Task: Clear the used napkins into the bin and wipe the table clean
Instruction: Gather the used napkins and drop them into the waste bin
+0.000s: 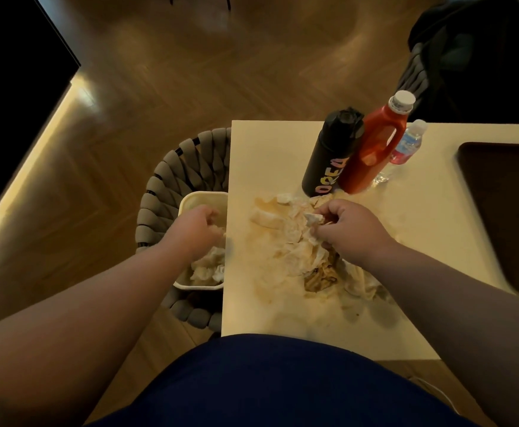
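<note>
A heap of crumpled, stained napkins [289, 238] lies on the pale table [270, 149], with food scraps and smears around it. My right hand [347, 232] sits on the heap's right side, and its fingers pinch a wad of napkin. A cream bin [202, 200] stands on a woven grey seat just left of the table edge, and crumpled napkins [207, 266] lie inside it. My left hand [198, 231] hangs over the bin with its fingers curled; whether it holds a napkin is unclear.
A black flask [329, 155], a red sauce bottle [375, 146] and a small water bottle [407, 146] stand behind the heap. A dark tray [504, 211] lies at the table's right. The woven grey chair [172, 177] holds the bin. Wooden floor lies beyond.
</note>
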### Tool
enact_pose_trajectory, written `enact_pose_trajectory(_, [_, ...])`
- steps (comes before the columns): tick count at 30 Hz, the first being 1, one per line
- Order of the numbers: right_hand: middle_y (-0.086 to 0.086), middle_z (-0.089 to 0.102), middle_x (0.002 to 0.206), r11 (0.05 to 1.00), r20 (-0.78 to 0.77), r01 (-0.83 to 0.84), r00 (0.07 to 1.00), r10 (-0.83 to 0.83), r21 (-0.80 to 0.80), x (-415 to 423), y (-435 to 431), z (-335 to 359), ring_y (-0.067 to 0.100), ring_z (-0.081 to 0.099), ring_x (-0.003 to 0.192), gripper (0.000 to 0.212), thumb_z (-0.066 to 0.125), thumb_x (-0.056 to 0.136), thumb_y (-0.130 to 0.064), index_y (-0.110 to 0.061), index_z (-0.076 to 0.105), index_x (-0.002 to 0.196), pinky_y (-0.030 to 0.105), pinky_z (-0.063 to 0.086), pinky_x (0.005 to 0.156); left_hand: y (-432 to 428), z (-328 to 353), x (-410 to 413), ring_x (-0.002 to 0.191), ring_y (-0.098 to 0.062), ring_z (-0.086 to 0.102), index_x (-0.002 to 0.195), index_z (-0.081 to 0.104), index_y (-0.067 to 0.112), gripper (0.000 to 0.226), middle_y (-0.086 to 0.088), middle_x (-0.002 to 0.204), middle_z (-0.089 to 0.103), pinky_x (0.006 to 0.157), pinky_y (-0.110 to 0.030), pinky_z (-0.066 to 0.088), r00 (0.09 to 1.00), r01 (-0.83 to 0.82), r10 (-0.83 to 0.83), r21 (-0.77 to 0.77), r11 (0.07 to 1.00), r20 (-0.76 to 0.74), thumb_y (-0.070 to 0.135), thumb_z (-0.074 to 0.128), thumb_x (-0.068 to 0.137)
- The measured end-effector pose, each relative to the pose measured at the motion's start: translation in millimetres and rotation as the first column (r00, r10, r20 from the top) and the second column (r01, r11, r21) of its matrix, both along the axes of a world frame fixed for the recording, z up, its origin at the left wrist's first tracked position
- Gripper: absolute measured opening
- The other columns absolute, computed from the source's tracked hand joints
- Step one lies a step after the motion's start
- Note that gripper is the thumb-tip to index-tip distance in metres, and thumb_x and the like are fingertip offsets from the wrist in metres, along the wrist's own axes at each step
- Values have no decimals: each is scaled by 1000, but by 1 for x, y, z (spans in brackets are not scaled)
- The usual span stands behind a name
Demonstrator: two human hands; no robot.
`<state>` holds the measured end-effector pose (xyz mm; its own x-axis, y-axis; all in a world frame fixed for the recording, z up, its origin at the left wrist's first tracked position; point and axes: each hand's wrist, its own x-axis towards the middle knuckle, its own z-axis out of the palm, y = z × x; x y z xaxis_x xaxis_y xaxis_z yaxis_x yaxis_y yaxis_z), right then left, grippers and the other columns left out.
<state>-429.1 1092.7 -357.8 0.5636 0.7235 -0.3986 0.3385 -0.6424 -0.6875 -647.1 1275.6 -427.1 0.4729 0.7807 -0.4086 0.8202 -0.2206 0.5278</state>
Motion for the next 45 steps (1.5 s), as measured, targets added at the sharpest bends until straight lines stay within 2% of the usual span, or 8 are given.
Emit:
enact_pose_trajectory(5, [2,73,91,997,-87,-12,996,19,79,-12,16,9,18,72,80,27,81,82,-14,-20,70,106,34,64,70,-22,54,32,100,-5,62,134,56,35,55,13,116,60,78,-23,57,947,153,-118,-97,984,298,31,81,85])
enact_pose_trajectory(14, [4,77,93,982,-296,-15,953,71,186,-28,30,15,20,76,88,54,81,81,-8,-19,51,124,42,62,83,-50,74,47,81,-9,67,111,65,31,36,13,95,66,67,-23,59,895,265,-242,-11,964,375,30,85,82])
enact_pose_trajectory(25, [-1,67,116,998,-215,-13,976,26,63,-12,7,1,17,70,97,54,80,85,-19,-24,53,131,41,61,88,0,20,-7,89,-11,65,119,63,30,35,7,102,66,78,-32,61,990,72,-83,92,993,118,15,74,89])
enact_pose_trajectory(30, [-5,69,109,999,-138,48,989,-47,3,2,-14,-9,18,69,96,52,81,83,-24,-25,56,129,43,59,89,21,-9,-17,103,-17,64,154,33,35,83,-8,143,54,66,-22,55,997,71,-71,96,993,-4,11,76,87])
enact_pose_trajectory(34, [-4,67,110,995,-123,89,988,-93,-37,11,-31,-13,16,68,95,51,82,81,-25,-27,57,126,38,58,86,25,-10,-13,119,-24,60,160,5,40,117,-8,157,41,80,-32,56,987,106,-96,71,992,-126,13,85,80])
enact_pose_trajectory(38, [-2,67,110,990,-118,140,983,-142,-23,20,-48,-14,17,67,97,52,83,79,-23,-26,58,125,41,58,87,21,-6,0,101,-17,63,160,9,41,107,-7,152,45,76,-34,61,983,137,-121,109,984,-141,11,80,85])
enact_pose_trajectory(42, [-1,66,110,982,-105,191,976,-191,-14,27,-66,-14,18,66,98,47,81,81,-21,-26,59,122,43,58,87,6,-4,25,132,-23,51,158,30,33,90,-2,155,44,105,-44,50,969,243,-231,150,958,-90,27,82,84])
enact_pose_trajectory(45, [-1,66,108,972,-81,233,969,-233,-19,32,-81,-15,18,65,96,44,81,82,-18,-25,60,120,41,58,84,-10,-3,52,130,-21,53,153,39,32,74,-1,148,50,103,-38,48,937,349,-340,170,922,-80,34,76,89])
